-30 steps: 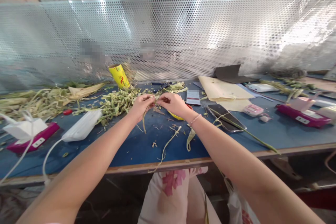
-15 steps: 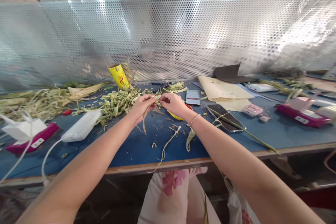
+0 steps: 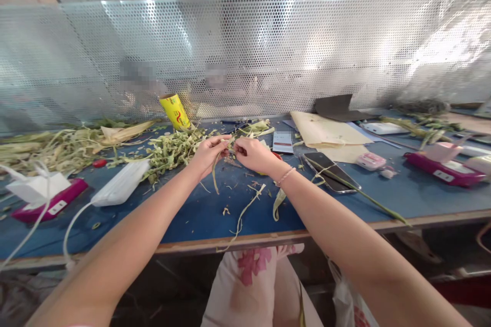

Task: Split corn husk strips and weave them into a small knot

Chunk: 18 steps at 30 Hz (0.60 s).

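My left hand [image 3: 207, 155] and my right hand [image 3: 253, 154] meet above the blue table [image 3: 199, 214], fingertips pinched together on a thin green leaf strip [image 3: 214, 176] that hangs down from between them. A bracelet sits on my right wrist. Just behind my hands lies a heap of cut green leaf pieces [image 3: 172, 148]. A loose strip [image 3: 245, 209] and another curled strip [image 3: 279, 199] lie on the table in front of my hands.
A yellow roll [image 3: 175, 111] leans by the perforated metal screen [image 3: 245, 51]. Long leaves [image 3: 57, 145] pile at the left. A white mask [image 3: 120, 187], magenta boxes [image 3: 46, 205] [image 3: 445, 171], a phone [image 3: 332, 171], a card [image 3: 283, 141] and tan paper [image 3: 322, 135] lie around.
My hands have stayed together on the strip and shifted slightly. The fingers have worked along the strip, and its hanging end has swung a little.
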Each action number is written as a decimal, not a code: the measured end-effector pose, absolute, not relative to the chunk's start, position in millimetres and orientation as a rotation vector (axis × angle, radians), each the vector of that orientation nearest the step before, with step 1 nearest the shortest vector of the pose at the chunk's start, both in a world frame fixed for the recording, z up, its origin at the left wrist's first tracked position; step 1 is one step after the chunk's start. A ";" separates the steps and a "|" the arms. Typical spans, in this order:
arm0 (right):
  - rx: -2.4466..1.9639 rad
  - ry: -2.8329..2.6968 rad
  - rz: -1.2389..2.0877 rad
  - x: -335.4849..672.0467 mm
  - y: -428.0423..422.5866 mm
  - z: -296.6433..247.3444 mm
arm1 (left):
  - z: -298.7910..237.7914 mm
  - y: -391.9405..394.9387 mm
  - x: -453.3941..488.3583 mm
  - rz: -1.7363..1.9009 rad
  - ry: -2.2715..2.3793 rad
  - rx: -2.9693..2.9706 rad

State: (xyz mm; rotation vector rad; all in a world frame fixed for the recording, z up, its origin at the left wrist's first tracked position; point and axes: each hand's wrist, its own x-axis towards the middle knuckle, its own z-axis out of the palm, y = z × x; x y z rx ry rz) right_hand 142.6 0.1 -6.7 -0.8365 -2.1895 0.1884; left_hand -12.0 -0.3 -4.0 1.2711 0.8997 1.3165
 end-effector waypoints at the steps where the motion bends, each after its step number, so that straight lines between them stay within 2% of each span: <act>1: -0.833 -2.192 0.181 142.9 0.5 -7.2 | -4.4 0.1 -12.1 1.310 0.892 1.275; 18: -0.744 -2.098 0.112 143.3 -1.2 -6.7 | -7.1 2.7 -13.9 1.297 0.861 1.267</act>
